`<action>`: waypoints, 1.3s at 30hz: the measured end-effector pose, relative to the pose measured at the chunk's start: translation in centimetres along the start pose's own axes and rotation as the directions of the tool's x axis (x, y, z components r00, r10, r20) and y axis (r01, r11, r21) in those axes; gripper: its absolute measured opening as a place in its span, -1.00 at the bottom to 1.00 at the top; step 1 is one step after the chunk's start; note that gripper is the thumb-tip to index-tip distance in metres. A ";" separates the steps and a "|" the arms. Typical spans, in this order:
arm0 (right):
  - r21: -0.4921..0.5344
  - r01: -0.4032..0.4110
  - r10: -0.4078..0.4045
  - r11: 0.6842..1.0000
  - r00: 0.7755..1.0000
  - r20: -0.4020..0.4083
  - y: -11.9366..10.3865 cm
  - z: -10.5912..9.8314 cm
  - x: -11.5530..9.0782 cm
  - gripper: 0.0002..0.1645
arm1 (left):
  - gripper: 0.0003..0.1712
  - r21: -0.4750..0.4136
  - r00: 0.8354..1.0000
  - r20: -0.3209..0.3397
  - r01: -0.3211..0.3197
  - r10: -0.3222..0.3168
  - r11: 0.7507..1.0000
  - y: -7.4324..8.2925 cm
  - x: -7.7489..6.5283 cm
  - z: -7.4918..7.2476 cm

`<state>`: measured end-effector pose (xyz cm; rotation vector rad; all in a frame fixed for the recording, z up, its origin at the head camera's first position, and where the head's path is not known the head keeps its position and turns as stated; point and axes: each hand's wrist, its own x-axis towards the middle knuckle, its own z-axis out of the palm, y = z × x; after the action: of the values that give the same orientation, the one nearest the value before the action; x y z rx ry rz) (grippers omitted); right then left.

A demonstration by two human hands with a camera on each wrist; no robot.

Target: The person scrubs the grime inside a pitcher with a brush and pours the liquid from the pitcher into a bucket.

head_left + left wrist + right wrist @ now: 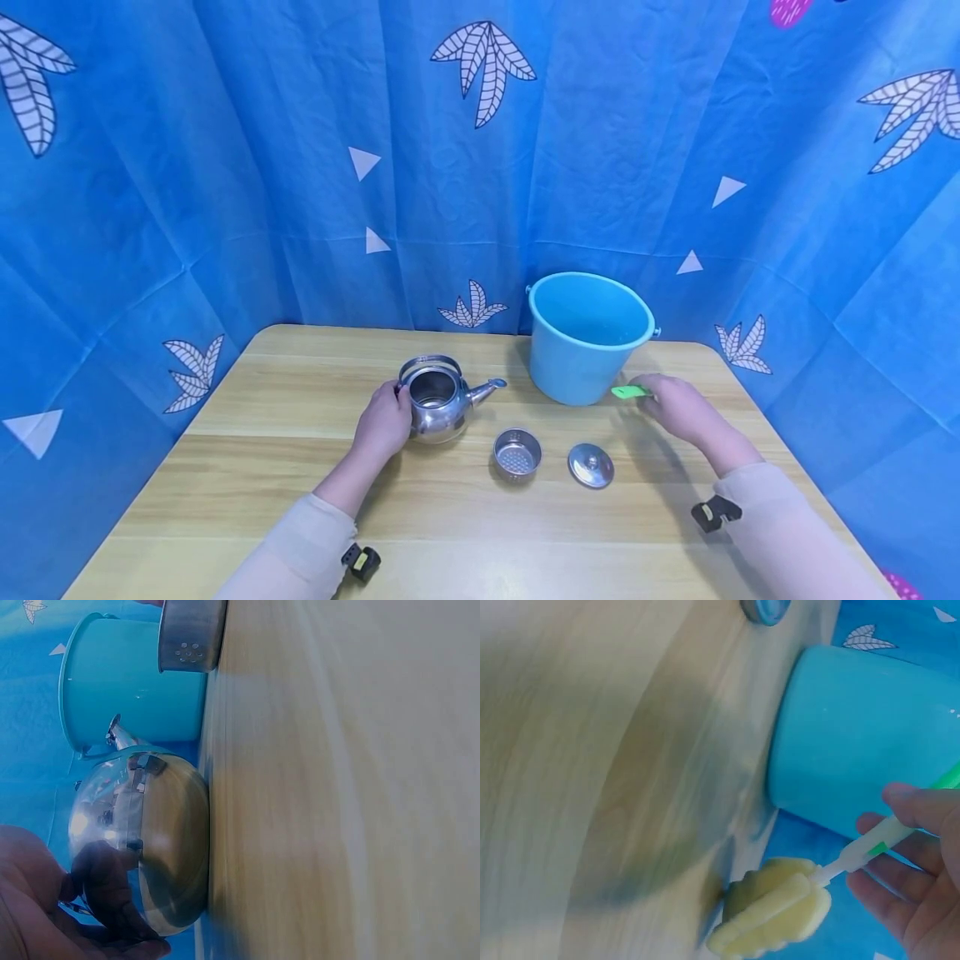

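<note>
A shiny metal teapot (441, 423) stands without its lid on the table, its spout toward the bucket. My left hand (384, 421) grips it at its left side, by the handle's base; some fingers are hidden in the head view. My right hand (678, 408) holds a sponge brush by its green and white handle (630, 392), beside the bucket. In the right wrist view the pale yellow sponge head (780, 911) points down near the table. Between the hands lie a metal strainer basket (517, 454) with a perforated bottom and a round metal lid (591, 465), knob up.
A light blue bucket (573, 367) stands toward the back right of the wooden table (247, 467). Blue curtains (322, 150) with leaf prints hang behind the table and along both sides.
</note>
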<state>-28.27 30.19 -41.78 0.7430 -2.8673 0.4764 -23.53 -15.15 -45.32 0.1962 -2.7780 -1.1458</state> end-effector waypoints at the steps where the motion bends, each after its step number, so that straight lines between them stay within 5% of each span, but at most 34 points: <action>1: 0.001 0.002 -0.002 1.000 1.000 0.004 0.0 -0.1 0.0 -0.77 | -0.39 0.001 1.000 0.000 0.000 0.000 1.000 0.0 0.0 0.0; 9: 0.004 -0.024 0.024 1.000 1.000 0.005 -0.8 -0.9 0.0 -0.66 | -0.39 -0.002 1.000 -0.004 -0.006 0.006 1.000 -0.1 -0.1 0.0; 17: 0.023 -0.081 0.080 0.996 0.997 0.004 -1.2 -1.6 0.2 -0.88 | -0.39 0.000 1.000 -0.002 -0.005 0.005 1.000 -0.2 -0.2 -0.2; 27: 0.070 -0.113 0.112 0.991 0.994 0.009 -2.0 -2.8 0.0 -0.89 | -0.40 -0.005 1.000 0.000 -0.008 0.008 1.000 -0.1 -0.2 0.0; 39: 0.094 -0.062 0.066 0.994 0.997 -0.038 -2.8 -3.7 0.1 -0.79 | -0.39 -0.005 1.000 -0.001 -0.010 0.010 1.000 -0.1 0.0 0.0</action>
<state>-26.74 29.07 -37.53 0.6490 -2.8540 0.6303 -23.56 -15.24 -45.35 0.1814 -2.7719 -1.1497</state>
